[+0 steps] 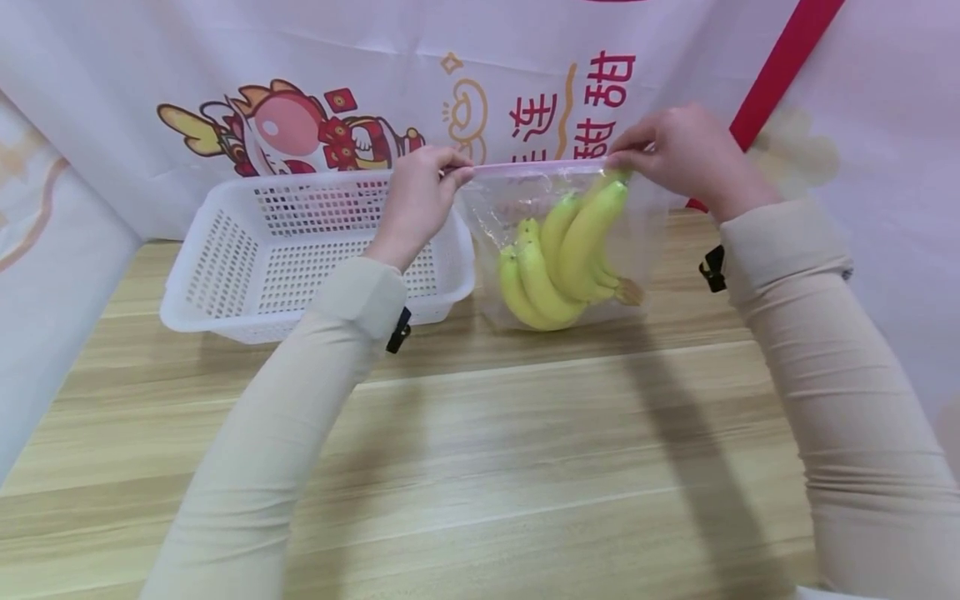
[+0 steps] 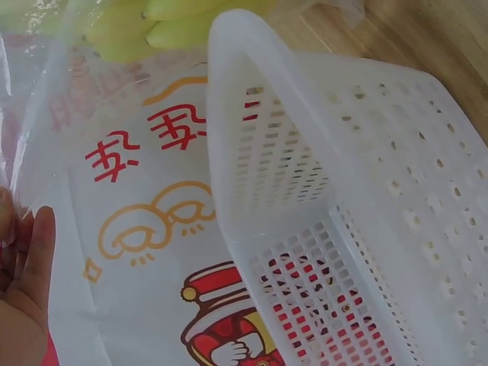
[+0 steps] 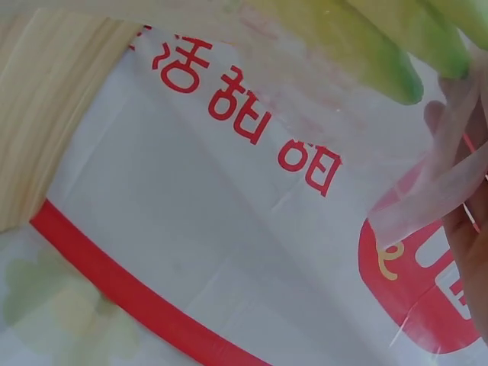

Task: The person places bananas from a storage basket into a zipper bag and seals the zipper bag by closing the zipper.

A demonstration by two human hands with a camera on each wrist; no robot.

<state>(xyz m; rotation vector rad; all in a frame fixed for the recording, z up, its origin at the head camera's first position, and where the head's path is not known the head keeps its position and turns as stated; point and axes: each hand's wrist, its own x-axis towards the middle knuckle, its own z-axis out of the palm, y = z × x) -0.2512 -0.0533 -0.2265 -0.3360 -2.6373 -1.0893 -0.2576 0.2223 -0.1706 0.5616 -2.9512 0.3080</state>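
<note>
A clear zip bag (image 1: pixel 480 250) with a pink top strip holds a bunch of yellow bananas (image 1: pixel 555 258), their stem end toward the lower right. At the bag's top left corner my left hand (image 1: pixel 420 196) pinches the strip between thumb and fingers. My right hand (image 1: pixel 686 158) pinches the same top edge farther right, above the banana tips. The left wrist view shows the left hand (image 2: pixel 27 282) at its edge, gripping the film. In the right wrist view, the right hand (image 3: pixel 469 206) is partly cut off, with the strip between its fingers.
Left of the bag, a white perforated plastic basket (image 1: pixel 300 329) stands on the wooden table (image 1: pixel 525 467), close beside the bag. A printed white cloth (image 1: pixel 420 75) hangs behind, with a red band (image 1: pixel 783 71) at right.
</note>
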